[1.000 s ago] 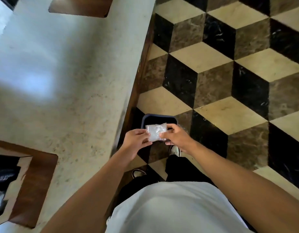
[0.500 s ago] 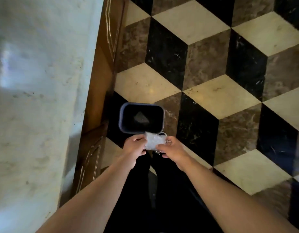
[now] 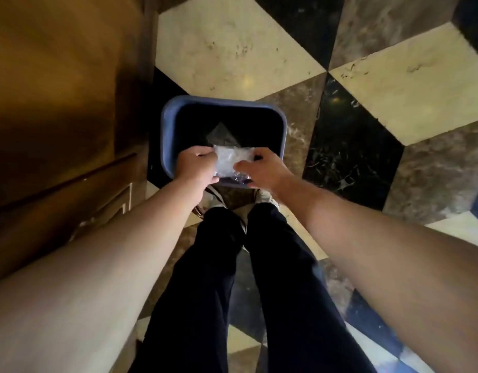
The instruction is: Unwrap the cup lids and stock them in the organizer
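A person stood looking straight down at their own outstretched arms, legs in dark trousers (image 3: 232, 286) and pale shoes (image 3: 263, 196) on a floor (image 3: 232, 49) of cream, brown and black stone tiles laid in a cube pattern. Both hands met over a dark blue rectangular bin (image 3: 169, 125) that sat on the floor just in front of the feet. Between the hands was a crumpled piece of clear plastic wrap (image 3: 232, 157), whitish where it caught the light, held above the near edge of the bin's opening. The left hand (image 3: 196, 166) gripped the wrap's left side, its fingers curled over the top edge and its thumb tucked beneath. The right hand (image 3: 262, 169) held the right side, the thumb pressed across the front of the wrap and the fingers bent round behind it. Whether any cup lids lay inside the wrap could not be told; it looked flat and scrunched. Inside the bin, a small pale triangular scrap (image 3: 221, 134) lay on the dark bottom, just beyond the wrap. To the person's left stood a brown wooden cabinet (image 3: 57, 103), its panelled front running alongside the bin and close beside it.
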